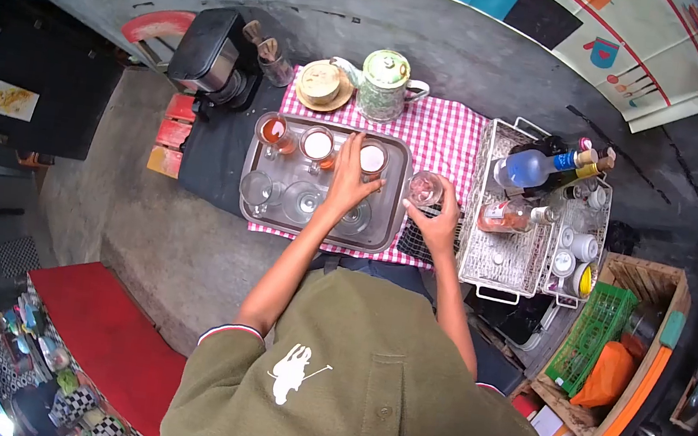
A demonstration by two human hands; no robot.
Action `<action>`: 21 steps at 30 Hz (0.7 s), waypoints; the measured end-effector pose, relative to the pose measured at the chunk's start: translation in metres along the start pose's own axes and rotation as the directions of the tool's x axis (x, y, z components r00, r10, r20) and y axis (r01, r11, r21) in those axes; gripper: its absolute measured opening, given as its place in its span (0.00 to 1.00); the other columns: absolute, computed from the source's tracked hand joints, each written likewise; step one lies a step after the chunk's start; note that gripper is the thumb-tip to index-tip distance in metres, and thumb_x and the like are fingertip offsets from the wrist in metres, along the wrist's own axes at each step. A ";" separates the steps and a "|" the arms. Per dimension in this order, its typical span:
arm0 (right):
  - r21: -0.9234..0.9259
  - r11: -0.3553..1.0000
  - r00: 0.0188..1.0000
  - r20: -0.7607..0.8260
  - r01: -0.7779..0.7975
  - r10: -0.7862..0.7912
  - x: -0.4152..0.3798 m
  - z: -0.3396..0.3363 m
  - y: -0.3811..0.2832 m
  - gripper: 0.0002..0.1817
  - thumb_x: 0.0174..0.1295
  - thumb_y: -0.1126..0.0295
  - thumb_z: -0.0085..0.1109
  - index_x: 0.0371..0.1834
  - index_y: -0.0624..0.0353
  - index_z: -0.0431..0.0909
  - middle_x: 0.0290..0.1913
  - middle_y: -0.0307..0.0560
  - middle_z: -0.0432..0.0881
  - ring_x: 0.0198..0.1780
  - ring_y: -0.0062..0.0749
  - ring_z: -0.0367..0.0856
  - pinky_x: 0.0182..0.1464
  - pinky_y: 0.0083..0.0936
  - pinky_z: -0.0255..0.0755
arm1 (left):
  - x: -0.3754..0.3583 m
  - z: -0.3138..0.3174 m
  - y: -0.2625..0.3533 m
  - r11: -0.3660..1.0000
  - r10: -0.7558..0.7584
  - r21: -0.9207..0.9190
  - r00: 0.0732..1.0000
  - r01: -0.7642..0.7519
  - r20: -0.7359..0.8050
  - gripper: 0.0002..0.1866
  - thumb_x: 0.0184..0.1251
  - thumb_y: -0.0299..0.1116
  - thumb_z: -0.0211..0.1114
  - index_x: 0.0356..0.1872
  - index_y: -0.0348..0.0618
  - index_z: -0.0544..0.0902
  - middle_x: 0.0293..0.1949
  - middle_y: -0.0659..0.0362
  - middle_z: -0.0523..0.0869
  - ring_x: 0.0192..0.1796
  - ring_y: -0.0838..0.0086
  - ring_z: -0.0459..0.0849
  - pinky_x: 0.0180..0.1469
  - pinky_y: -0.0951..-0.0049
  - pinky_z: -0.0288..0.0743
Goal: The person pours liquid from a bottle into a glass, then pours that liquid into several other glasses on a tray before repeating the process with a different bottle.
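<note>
Glasses on the metal tray look partly served: three in the back row hold drink, one amber, two pale-topped, while the front glasses appear empty; left hand lies spread, fingers open, over the tray by the filled glass; right hand grips an empty clear glass, just off the tray's right edge, above the checked cloth

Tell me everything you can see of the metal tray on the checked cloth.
The rectangular silver metal tray has a raised rim and rounded corners. It lies flat on the red-and-white checked cloth. Along its far side stand three glasses of drink, one amber, two pale on top; nearer are empty clear glasses. The left hand reaches over it at the rightmost filled glass. The right hand holds a small clear glass just off its right edge.
</note>
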State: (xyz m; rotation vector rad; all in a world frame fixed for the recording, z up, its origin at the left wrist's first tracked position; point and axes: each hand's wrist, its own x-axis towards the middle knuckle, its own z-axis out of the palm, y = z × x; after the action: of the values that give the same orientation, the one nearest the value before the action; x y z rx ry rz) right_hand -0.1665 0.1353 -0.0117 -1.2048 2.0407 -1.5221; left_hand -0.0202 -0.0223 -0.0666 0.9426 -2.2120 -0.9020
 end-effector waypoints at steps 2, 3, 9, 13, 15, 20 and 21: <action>-0.021 1.000 1.000 -0.008 0.000 0.000 0.000 0.000 0.001 0.37 0.48 0.68 0.80 0.61 0.64 0.72 0.54 0.56 0.82 0.56 0.43 0.83 0.59 0.37 0.76 | 0.005 0.007 -0.010 0.997 -0.034 -0.065 0.999 0.035 0.012 0.58 0.42 0.32 0.83 0.75 0.36 0.56 0.71 0.36 0.63 0.74 0.43 0.64 0.74 0.52 0.60; -0.032 0.999 1.000 -0.003 -0.001 0.001 0.001 -0.001 0.003 0.37 0.48 0.67 0.81 0.61 0.64 0.72 0.54 0.56 0.81 0.56 0.44 0.83 0.59 0.37 0.76 | 0.007 0.006 -0.014 0.990 -0.078 -0.115 0.994 0.086 0.070 0.59 0.45 0.40 0.84 0.74 0.29 0.56 0.70 0.37 0.66 0.73 0.45 0.65 0.74 0.55 0.62; -0.058 0.998 1.000 0.005 -0.001 0.002 -0.001 0.002 0.012 0.37 0.47 0.67 0.82 0.60 0.65 0.73 0.54 0.55 0.81 0.56 0.44 0.83 0.58 0.37 0.77 | 0.008 0.012 -0.025 0.969 -0.134 -0.198 0.987 0.148 0.083 0.49 0.43 0.28 0.80 0.68 0.33 0.62 0.64 0.40 0.73 0.67 0.48 0.74 0.69 0.58 0.69; -0.021 1.000 0.999 0.035 -0.015 0.015 0.003 0.004 0.012 0.37 0.47 0.67 0.81 0.60 0.65 0.73 0.54 0.54 0.81 0.55 0.42 0.83 0.57 0.36 0.77 | 0.010 0.016 -0.030 0.930 -0.152 -0.319 0.982 0.181 0.115 0.45 0.44 0.27 0.80 0.66 0.37 0.64 0.60 0.44 0.79 0.63 0.52 0.79 0.66 0.59 0.73; -0.005 1.000 0.999 0.038 -0.023 0.023 0.004 0.006 0.011 0.36 0.47 0.67 0.81 0.60 0.64 0.73 0.54 0.53 0.81 0.54 0.41 0.84 0.56 0.35 0.78 | 0.010 0.016 -0.029 0.913 -0.145 -0.371 0.985 0.172 0.098 0.44 0.44 0.27 0.80 0.66 0.38 0.65 0.58 0.46 0.81 0.62 0.55 0.81 0.64 0.61 0.74; 0.003 1.000 0.999 0.039 -0.020 0.020 0.007 0.008 0.013 0.36 0.47 0.67 0.81 0.60 0.63 0.74 0.53 0.52 0.81 0.53 0.40 0.84 0.55 0.35 0.78 | 0.007 0.016 -0.032 0.902 -0.146 -0.399 0.986 0.166 0.080 0.43 0.43 0.26 0.79 0.65 0.38 0.66 0.57 0.48 0.82 0.61 0.58 0.82 0.64 0.63 0.75; 0.015 1.000 0.999 0.040 -0.026 0.026 0.007 0.008 0.013 0.36 0.47 0.67 0.81 0.60 0.63 0.74 0.53 0.52 0.81 0.53 0.40 0.84 0.55 0.35 0.78 | 0.007 0.016 -0.032 0.896 -0.149 -0.411 0.985 0.170 0.083 0.43 0.43 0.26 0.79 0.64 0.38 0.67 0.57 0.48 0.82 0.61 0.58 0.82 0.63 0.63 0.75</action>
State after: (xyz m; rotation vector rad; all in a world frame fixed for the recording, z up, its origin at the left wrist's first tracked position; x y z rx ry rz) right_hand -0.1706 0.1260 -0.0251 -1.1885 2.0079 -1.4871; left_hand -0.0228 -0.0389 -0.0989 0.9064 -1.8838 -1.4207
